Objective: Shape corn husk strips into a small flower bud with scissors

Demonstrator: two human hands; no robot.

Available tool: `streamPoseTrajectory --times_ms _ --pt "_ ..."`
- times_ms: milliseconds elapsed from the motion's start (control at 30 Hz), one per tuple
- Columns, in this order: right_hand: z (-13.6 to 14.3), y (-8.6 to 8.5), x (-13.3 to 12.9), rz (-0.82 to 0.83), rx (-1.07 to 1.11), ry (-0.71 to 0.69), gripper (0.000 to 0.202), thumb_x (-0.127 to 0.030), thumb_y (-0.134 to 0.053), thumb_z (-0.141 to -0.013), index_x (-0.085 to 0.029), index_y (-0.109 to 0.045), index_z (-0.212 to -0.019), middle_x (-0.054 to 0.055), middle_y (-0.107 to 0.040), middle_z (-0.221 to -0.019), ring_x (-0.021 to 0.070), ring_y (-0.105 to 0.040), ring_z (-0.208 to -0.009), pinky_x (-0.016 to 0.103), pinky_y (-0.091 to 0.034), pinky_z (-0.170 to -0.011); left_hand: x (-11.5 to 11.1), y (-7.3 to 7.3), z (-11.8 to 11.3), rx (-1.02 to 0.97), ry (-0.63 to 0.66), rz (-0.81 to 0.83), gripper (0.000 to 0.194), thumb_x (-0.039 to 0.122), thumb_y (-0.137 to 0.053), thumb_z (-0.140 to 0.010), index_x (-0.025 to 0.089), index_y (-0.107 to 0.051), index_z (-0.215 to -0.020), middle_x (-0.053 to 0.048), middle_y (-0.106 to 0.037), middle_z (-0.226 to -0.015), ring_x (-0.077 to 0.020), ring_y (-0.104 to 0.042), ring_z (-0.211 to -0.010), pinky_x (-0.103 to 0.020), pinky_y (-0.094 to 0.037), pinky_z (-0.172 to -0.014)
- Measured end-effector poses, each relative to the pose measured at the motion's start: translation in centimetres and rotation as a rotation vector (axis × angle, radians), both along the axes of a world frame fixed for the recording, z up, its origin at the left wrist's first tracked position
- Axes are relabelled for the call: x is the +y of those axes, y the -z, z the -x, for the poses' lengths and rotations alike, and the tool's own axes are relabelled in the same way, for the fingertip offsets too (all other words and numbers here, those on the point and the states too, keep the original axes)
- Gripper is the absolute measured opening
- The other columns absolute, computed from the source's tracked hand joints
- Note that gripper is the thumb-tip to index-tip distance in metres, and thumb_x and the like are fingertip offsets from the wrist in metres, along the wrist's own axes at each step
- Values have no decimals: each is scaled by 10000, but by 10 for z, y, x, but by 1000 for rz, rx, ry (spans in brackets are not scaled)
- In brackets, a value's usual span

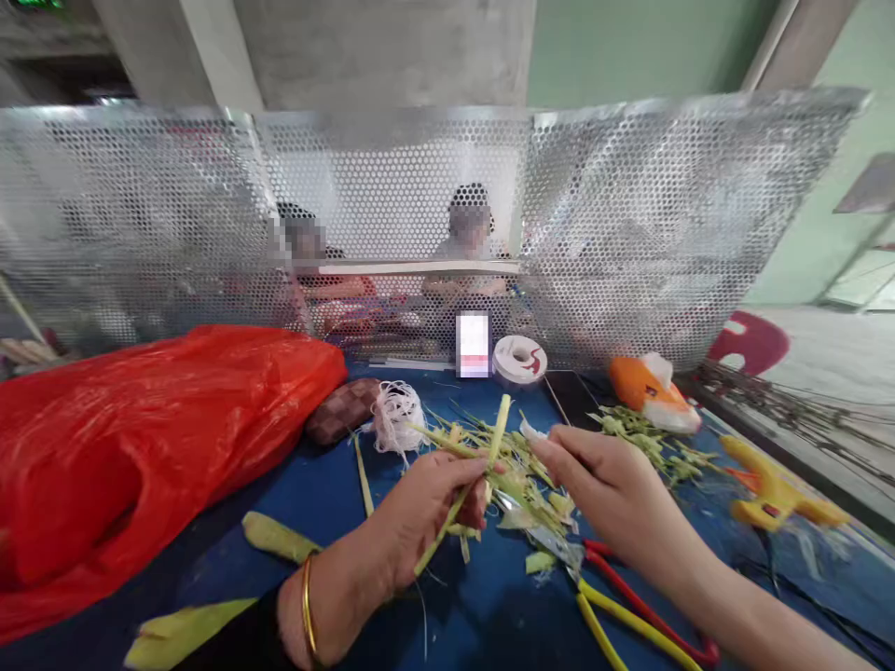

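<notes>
My left hand, with a gold bangle at the wrist, is closed around a thin yellow-green plant stalk. The stalk slants upward past the fingertips, and its lower end shows below the palm. To the right, my right hand pinches a small whitish piece between thumb and fingers; its kind is unclear. It is apart from the stalk. Beneath and between both hands lies a heap of green plant trimmings with clear film scraps. A cutting tool with red and yellow handles lies below the right forearm.
A red plastic bag fills the left side. White string, a checked pouch, a ribbon roll and a tissue pack stand behind. A yellow glue gun lies right. People sit beyond the perforated screen.
</notes>
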State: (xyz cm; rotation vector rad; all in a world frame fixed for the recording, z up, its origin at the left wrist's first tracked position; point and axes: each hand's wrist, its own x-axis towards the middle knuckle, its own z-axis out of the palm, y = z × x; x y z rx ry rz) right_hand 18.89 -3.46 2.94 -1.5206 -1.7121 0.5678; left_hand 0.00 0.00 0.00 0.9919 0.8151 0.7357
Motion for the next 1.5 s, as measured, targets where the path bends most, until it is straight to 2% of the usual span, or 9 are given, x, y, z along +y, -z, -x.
streamPoseTrajectory --times_ms 200,467,567,767,867,1033,1167,1267,1500 --pt "11 24 23 320 449 -276 387 -557 -569 -784 -187 -532 -676 -49 -475 -538 103 -410 -481 248 -335 -509 -10 2 -4 126 9 -27 358 476 -713 -706 131 -639 -765 33 -547 -606 -69 -482 -464 -223 -401 -511" --pt "21 32 14 200 607 -146 349 -430 -690 -723 -179 -563 -517 -3 -576 -474 120 -502 -470 264 -409 -515 -11 2 -6 237 57 -55 329 455 -689 -724 129 -652 -702 60 -463 -498 -45 -337 -403 -212 -195 -413" --pt "18 28 17 160 584 -172 368 -439 -643 -775 -183 -570 -521 12 -612 -509 133 -535 -508 280 -445 -566 -8 4 -4 69 112 47 322 445 -698 -739 125 -659 -732 82 -399 -454 -34 -269 -382 -207 -170 -415" --pt "12 20 19 143 541 -273 249 -413 -622 -802 -183 -677 -879 46 -706 -821 188 -639 -814 328 -478 -785 -4 1 -2 -358 91 228 210 295 -737 -752 131 -606 -750 97 -371 -429 -27 -189 -386 -164 -181 -403" --pt "13 21 16 197 554 -341 241 -375 -668 -768 -178 -671 -908 52 -712 -856 187 -647 -806 325 -495 -753 -5 -1 -4 -429 75 271 232 261 -759 -732 121 -575 -711 97 -374 -428 -22 -179 -389 -149 -183 -393" --pt "21 20 8 213 541 -257 231 -354 -706 -724 -165 -667 -851 46 -708 -789 186 -647 -749 307 -495 -688 -5 5 -6 -420 50 233 231 288 -716 -771 113 -582 -703 85 -371 -401 -25 -196 -373 -159 -199 -392" --pt "25 24 3 39 423 -210 72 -223 -655 -759 -202 -699 -812 13 -715 -786 172 -646 -760 291 -483 -721 -5 10 -8 -364 8 233 305 322 -725 -757 121 -546 -613 63 -391 -383 -32 -277 -377 -161 -235 -404" --pt "27 29 0 -123 307 -217 135 -137 -587 -797 -214 -694 -770 -2 -705 -749 159 -633 -725 278 -459 -691 -6 10 -9 -329 -11 285 324 313 -785 -685 129 -530 -611 69 -414 -411 -31 -313 -385 -155 -241 -396" --pt "20 29 2 -527 -21 -308 162 -111 -536 -873 -168 -605 -738 16 -622 -660 154 -546 -647 304 -408 -685 -9 -3 -5 -260 -16 220 306 278 -815 -636 155 -536 -670 94 -413 -384 -13 -207 -348 -141 -166 -363"
